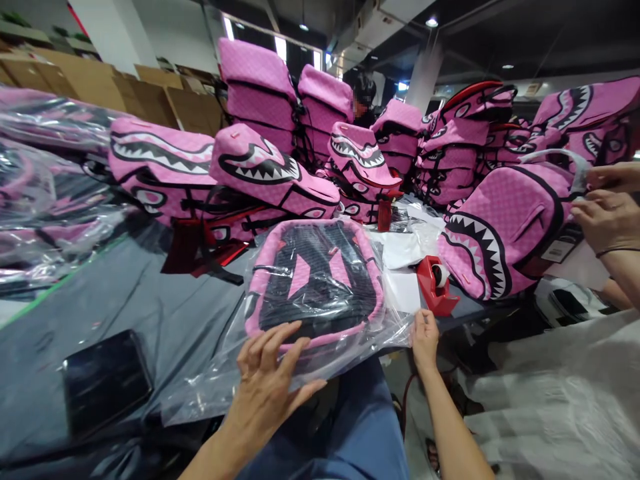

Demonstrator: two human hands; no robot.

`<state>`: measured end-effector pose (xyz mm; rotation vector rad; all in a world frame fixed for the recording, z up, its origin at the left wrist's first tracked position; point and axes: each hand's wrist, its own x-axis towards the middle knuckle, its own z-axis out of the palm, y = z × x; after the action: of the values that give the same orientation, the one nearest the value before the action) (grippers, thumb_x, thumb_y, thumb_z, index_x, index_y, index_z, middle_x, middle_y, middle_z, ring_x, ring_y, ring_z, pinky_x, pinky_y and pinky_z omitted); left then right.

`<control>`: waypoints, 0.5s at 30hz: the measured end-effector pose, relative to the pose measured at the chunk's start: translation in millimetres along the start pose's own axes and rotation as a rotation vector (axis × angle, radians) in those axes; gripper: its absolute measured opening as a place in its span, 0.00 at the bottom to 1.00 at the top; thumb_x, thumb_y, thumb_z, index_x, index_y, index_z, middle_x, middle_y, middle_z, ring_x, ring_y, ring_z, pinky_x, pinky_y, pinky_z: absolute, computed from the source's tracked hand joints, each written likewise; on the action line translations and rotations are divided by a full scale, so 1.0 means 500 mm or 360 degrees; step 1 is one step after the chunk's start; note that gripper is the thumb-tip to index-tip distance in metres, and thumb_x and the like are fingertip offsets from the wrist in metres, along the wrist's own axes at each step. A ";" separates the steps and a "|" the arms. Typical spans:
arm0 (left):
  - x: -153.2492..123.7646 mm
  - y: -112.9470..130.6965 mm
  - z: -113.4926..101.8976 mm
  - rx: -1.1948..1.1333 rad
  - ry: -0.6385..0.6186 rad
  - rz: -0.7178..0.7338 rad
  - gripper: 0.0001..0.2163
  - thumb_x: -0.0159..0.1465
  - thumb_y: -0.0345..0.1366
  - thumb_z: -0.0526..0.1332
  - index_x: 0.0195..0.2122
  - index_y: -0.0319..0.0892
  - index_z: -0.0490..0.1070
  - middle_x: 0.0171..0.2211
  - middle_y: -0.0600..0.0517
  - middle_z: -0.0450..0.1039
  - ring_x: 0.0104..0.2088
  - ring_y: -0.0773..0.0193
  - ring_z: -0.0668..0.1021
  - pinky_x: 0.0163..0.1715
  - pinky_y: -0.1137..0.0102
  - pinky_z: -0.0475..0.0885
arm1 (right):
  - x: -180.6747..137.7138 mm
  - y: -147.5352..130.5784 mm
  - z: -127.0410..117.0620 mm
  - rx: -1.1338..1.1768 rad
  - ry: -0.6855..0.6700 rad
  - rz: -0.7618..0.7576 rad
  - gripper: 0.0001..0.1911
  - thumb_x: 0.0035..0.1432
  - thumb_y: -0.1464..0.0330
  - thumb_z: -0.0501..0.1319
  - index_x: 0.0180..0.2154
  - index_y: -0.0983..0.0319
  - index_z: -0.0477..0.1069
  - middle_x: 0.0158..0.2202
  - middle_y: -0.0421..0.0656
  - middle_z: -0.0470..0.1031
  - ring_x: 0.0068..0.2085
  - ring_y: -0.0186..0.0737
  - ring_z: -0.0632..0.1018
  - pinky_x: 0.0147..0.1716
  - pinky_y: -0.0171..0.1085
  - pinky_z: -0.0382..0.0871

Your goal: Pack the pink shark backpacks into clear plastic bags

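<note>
A pink and black backpack [317,280] lies back side up inside a clear plastic bag [200,393] at the table's near edge. My left hand [270,367] rests on the bag at the backpack's lower edge, fingers stretched and thumb apart. At the bag's right corner my right hand [425,333] pinches the plastic between thumb and fingers. Just beyond that hand stands a red tape dispenser [436,287] with a roll of tape, beside a white sheet of paper [404,290].
Pink shark-mouth backpacks [273,167] are piled across the table's back. Bagged backpacks [50,180] lie at left, near a black tablet-like object [107,380]. On the right, a co-worker's hands [607,213] hold plastic and a tag by another backpack [500,227]. Cardboard boxes [85,80] stand behind.
</note>
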<state>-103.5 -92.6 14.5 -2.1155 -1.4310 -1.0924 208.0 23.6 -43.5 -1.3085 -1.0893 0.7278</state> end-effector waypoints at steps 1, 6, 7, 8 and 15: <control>-0.003 0.006 -0.002 -0.0061 0.0028 -0.0014 0.16 0.69 0.49 0.60 0.50 0.43 0.71 0.56 0.39 0.70 0.58 0.46 0.69 0.62 0.51 0.57 | 0.001 0.003 0.000 -0.0015 0.0016 -0.0021 0.26 0.58 0.41 0.57 0.35 0.57 0.63 0.16 0.29 0.56 0.16 0.30 0.60 0.17 0.32 0.52; -0.006 0.009 0.002 -0.0296 -0.0018 -0.0094 0.11 0.72 0.41 0.57 0.33 0.48 0.71 0.51 0.51 0.77 0.58 0.52 0.70 0.61 0.54 0.55 | 0.001 0.004 -0.001 -0.0002 0.0070 -0.0084 0.27 0.59 0.40 0.56 0.35 0.57 0.62 0.16 0.28 0.56 0.16 0.30 0.60 0.17 0.31 0.53; -0.001 -0.003 0.006 -0.0280 -0.0040 -0.0075 0.10 0.72 0.39 0.57 0.32 0.48 0.72 0.50 0.52 0.78 0.57 0.52 0.71 0.60 0.55 0.56 | 0.000 0.002 -0.001 0.0021 0.0061 -0.0077 0.27 0.59 0.40 0.56 0.35 0.57 0.61 0.15 0.28 0.56 0.15 0.30 0.59 0.16 0.31 0.53; 0.007 -0.020 0.009 -0.0273 -0.0074 -0.0066 0.10 0.71 0.38 0.57 0.33 0.48 0.73 0.47 0.52 0.78 0.55 0.53 0.72 0.58 0.55 0.57 | -0.001 -0.002 -0.001 0.0039 0.0042 -0.0065 0.27 0.59 0.39 0.56 0.35 0.57 0.61 0.15 0.28 0.55 0.15 0.31 0.59 0.16 0.31 0.52; 0.086 -0.118 0.036 -0.0862 -0.0869 -0.0710 0.22 0.63 0.57 0.55 0.22 0.45 0.67 0.34 0.51 0.73 0.38 0.57 0.72 0.40 0.63 0.66 | 0.011 -0.018 -0.004 0.0006 -0.0157 0.0110 0.30 0.53 0.37 0.59 0.35 0.57 0.62 0.13 0.27 0.53 0.14 0.30 0.56 0.14 0.31 0.49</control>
<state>-141.4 -29.2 28.8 -2.6983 -2.1304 -1.2175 210.4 26.5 -33.4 -1.3235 -1.1253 0.8529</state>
